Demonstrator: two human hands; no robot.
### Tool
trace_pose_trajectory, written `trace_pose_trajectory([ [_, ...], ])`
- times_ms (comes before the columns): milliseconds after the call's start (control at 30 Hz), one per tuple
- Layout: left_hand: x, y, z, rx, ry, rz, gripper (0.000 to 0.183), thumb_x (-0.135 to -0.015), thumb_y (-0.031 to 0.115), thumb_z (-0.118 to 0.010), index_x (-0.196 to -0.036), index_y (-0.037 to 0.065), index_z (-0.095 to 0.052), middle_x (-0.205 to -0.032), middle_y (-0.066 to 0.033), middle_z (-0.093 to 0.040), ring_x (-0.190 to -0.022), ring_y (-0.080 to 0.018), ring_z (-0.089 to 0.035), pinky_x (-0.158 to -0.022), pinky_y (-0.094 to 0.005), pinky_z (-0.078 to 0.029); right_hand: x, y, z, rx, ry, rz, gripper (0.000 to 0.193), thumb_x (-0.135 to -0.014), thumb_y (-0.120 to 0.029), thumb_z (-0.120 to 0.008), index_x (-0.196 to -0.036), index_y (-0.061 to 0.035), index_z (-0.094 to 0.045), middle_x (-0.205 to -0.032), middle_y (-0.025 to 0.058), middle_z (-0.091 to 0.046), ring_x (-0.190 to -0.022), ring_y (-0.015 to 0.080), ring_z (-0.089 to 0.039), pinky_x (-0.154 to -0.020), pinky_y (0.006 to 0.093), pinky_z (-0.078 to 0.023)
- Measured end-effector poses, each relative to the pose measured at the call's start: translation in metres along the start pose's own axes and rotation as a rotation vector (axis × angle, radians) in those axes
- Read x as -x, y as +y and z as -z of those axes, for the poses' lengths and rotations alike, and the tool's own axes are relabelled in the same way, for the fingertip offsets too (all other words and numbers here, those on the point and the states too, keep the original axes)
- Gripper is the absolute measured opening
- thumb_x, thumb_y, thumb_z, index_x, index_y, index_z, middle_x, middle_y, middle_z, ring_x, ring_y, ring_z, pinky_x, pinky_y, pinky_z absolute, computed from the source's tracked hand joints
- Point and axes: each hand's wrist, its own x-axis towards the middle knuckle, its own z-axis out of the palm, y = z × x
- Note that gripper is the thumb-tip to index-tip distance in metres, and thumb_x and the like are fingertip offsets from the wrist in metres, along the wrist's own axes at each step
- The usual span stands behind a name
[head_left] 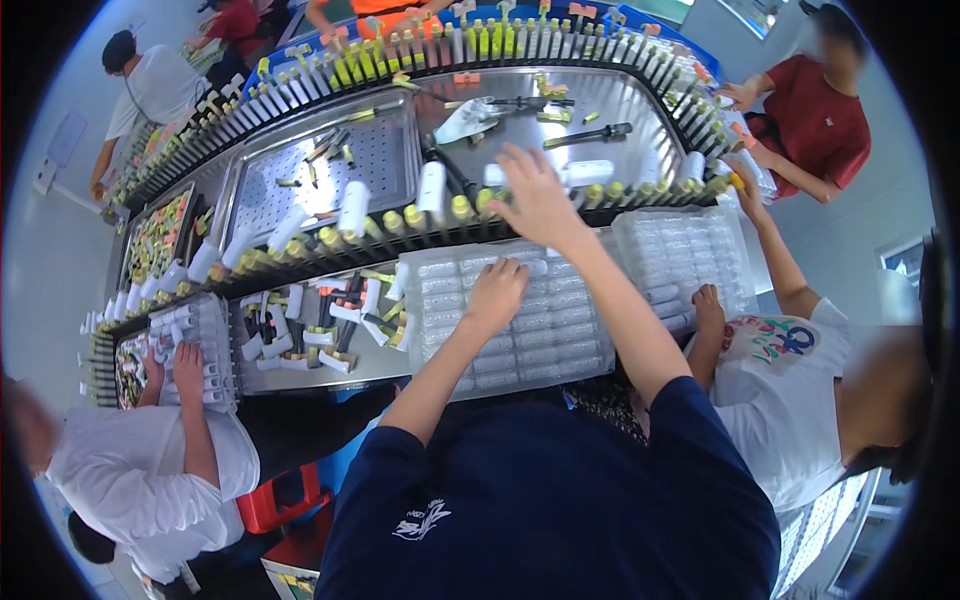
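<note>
A clear plastic blister tray [455, 375] lies in front of me, with rows of white cylinders in its pockets. My left hand [497, 295] is over its far part, fingers curled down at a small white tube [537, 267]. Beyond the tray, my right hand [540, 202] reaches over a black rack [400, 244] of upright pieces with yellow-green tops. Its fingers are spread apart. White cylindrical caps [590, 172] stand or lean along this rack, one right beside the right hand's fingers. Whether the fingers touch it I cannot tell.
A metal tray [640, 115] holds black tubes and a crumpled white glove [466, 120]. Mixed small parts [325, 320] lie left of the blister tray. A second blister tray [690, 245] is at the right, by a co-worker's hands. Other people sit at both sides and opposite.
</note>
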Motion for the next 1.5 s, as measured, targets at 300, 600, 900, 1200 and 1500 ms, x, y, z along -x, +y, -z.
trace_pose_trajectory([
  [300,-0.031,-0.002,-0.032,-0.057,-0.025,0.148,0.024,-0.096,0.008,-0.062,-0.120,0.003,-0.065,-0.117,-0.0184,-0.066,-0.115,-0.0391,-0.065,-0.100,-0.0504,-0.056,0.126,-0.010,-0.045,-0.198,0.249,-0.266,0.045,-0.095,-0.009,-0.070,-0.138,-0.0038,-0.062,-0.146,0.0188,-0.059,-0.132,0.0429,-0.057,-0.113,0.0528,-0.046],
  [600,-0.021,0.013,0.011,0.072,0.064,-0.065,0.033,-0.091,0.009,-0.068,-0.123,0.000,-0.063,-0.115,-0.0229,-0.069,-0.110,-0.0402,-0.067,-0.094,-0.0511,-0.056,0.177,0.054,-0.069,0.037,-0.065,-0.485,0.045,-0.094,-0.015,-0.072,-0.139,-0.0153,-0.065,-0.145,0.0135,-0.059,-0.132,0.0455,-0.055,-0.108,0.0572,-0.049],
  [900,-0.022,0.039,0.029,0.258,0.131,0.098,0.029,-0.100,0.019,-0.064,-0.122,0.002,-0.071,-0.101,-0.0272,-0.076,-0.092,-0.0486,-0.074,-0.081,-0.0537,-0.059,0.151,0.056,-0.092,0.086,-0.076,-0.634,0.047,-0.082,-0.021,-0.083,-0.126,-0.0125,-0.071,-0.141,0.0184,-0.060,-0.123,0.0513,-0.059,-0.102,0.0592,-0.052],
  [1200,-0.011,0.036,0.021,0.378,0.146,0.192,0.035,-0.104,0.029,-0.070,-0.124,0.001,-0.067,-0.106,-0.0266,-0.075,-0.098,-0.0484,-0.073,-0.083,-0.0505,-0.058,0.158,0.028,-0.045,-0.104,0.396,-0.468,0.036,-0.095,-0.025,-0.079,-0.124,-0.0074,-0.066,-0.119,0.0185,-0.069,-0.109,0.0397,-0.066,-0.092,0.0514,-0.054],
  [1500,0.006,-0.002,-0.034,0.844,0.410,0.595,0.024,-0.111,0.022,-0.062,-0.110,-0.002,-0.064,-0.073,-0.0067,-0.065,-0.054,-0.0098,-0.061,-0.047,-0.0295,-0.048,0.196,-0.010,-0.096,-0.694,0.260,-0.767,0.041,-0.106,-0.033,-0.069,-0.130,-0.0009,-0.060,-0.092,0.0218,-0.072,-0.077,0.0346,-0.070,-0.070,0.0447,-0.053],
])
